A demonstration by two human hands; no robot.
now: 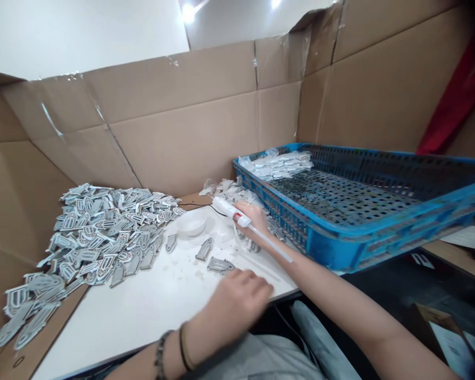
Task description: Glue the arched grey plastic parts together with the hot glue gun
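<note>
My right hand (254, 216) is wrapped round a white hot glue gun (224, 207) with a red trigger. Its nozzle end points away from me, and a clear glue stick (272, 246) sticks out of the back over my forearm. Nearer the table's front edge is my left hand (231, 298), slightly blurred, fingers curled in; anything inside them is hidden. Just beyond it lies a flat grey slotted piece (219, 265) on the white board (142, 311). A second grey piece (205, 248) and a third grey piece (171, 243) lie farther back, by a white bowl (192, 224).
A large heap of similar grey pieces (111, 232) covers the left side. On the right stands a blue perforated crate (332, 240), with white bagged stacks (281, 164) in its far left corner. Cardboard walls (198, 126) surround the table. A black cord (193, 203) runs behind the bowl.
</note>
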